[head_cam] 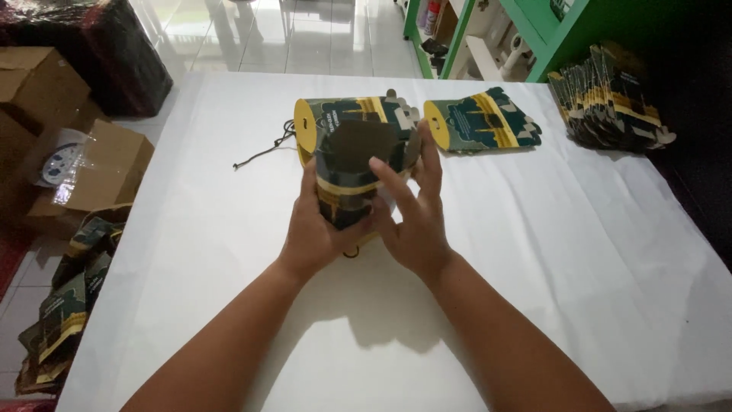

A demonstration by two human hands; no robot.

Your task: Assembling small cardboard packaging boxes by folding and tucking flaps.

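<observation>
My left hand [311, 229] and my right hand [412, 214] together hold a dark green and yellow printed card box [352, 156], curved into an open, rounded shape above the white table [579, 252]. The left hand grips its left side; the right hand's fingers press on its front and right side. A yellow round flap sticks out at the box's upper left. Just behind it, to the right, lies a small stack of flat card blanks [482, 120] of the same print.
A black cord [267, 151] lies on the table left of the box. A large fanned pile of blanks [610, 99] sits at the far right edge. Cardboard cartons [91, 164] and folded boxes [69, 305] are on the floor at left. Green shelving [526, 30] stands behind.
</observation>
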